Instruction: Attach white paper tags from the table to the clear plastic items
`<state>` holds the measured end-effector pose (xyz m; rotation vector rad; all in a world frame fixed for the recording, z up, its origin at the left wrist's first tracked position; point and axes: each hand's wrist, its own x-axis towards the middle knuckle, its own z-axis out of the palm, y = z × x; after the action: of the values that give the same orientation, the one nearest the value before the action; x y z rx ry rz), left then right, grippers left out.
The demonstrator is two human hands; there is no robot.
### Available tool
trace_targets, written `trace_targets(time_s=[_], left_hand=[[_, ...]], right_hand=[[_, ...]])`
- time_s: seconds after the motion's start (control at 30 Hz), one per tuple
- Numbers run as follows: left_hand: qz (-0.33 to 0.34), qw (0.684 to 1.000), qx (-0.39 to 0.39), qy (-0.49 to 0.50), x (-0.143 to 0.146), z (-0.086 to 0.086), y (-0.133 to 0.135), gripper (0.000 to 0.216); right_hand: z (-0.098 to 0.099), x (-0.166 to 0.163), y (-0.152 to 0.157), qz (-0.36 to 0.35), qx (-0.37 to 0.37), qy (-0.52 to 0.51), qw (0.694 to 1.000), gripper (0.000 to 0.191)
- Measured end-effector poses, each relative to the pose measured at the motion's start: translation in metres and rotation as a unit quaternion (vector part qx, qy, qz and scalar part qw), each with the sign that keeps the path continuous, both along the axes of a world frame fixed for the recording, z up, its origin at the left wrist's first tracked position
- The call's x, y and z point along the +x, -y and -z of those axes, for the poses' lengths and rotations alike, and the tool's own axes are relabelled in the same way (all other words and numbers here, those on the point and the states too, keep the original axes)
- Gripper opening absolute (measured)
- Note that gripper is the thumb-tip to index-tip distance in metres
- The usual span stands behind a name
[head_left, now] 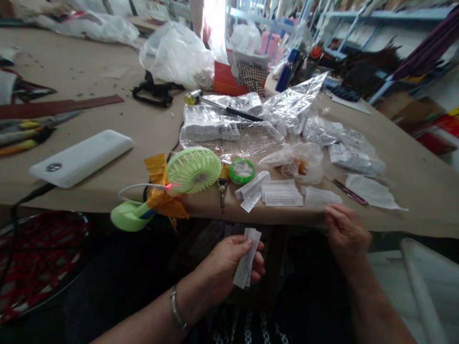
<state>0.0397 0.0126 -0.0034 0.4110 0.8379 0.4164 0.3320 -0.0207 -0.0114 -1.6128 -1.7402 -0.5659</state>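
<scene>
My left hand [229, 265] is below the table edge, closed around a small stack of white printed paper labels [246, 260], thumb on top. My right hand [346, 229] reaches up to the table's front edge, fingers curled next to a pile of white labels [320, 196]; whether it grips any I cannot make out. More label stacks [281, 193] lie in a row on the brown table [150, 126] near the edge. A green tape roll [242, 171] sits just behind them.
A small green fan [193, 169] patched with yellow tape stands at the table edge, a white power bank [82, 156] to its left. Clear plastic bags of labels [229, 126], a hammer [222, 106], a small awl [222, 188] and scissors [349, 191] lie around. Shelves stand at the back right.
</scene>
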Motion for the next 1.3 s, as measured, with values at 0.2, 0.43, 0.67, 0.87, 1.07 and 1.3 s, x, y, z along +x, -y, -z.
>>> trace_targets(time_s=[0.2,0.43,0.67,0.87,1.07,1.3], left_hand=[[-0.008,1.0,-0.019,0.023,0.001,-0.003,0.0,0.02],[-0.099,0.991,-0.031,0.089,-0.003,-0.008,-0.003,0.013],[-0.128,0.983,-0.065,0.111,-0.008,-0.007,-0.002,0.009],[-0.115,0.986,-0.046,0.112,-0.007,-0.004,0.001,0.015],[-0.041,0.997,-0.02,0.067,-0.014,-0.007,0.003,0.016],[0.098,0.99,0.005,0.099,-0.017,-0.007,0.013,0.022]], right_hand=[[-0.019,-0.076,-0.001,-0.139,0.017,-0.114,0.984,0.03],[0.008,-0.147,-0.003,-0.327,-0.088,-0.029,0.94,0.022],[0.007,-0.144,-0.001,-0.355,-0.121,-0.03,0.927,0.02],[0.003,-0.148,0.001,-0.368,-0.128,-0.039,0.92,0.022],[0.003,-0.14,0.004,-0.32,-0.157,-0.293,0.887,0.028],[0.01,-0.136,-0.01,-0.384,-0.465,-0.603,0.522,0.051]])
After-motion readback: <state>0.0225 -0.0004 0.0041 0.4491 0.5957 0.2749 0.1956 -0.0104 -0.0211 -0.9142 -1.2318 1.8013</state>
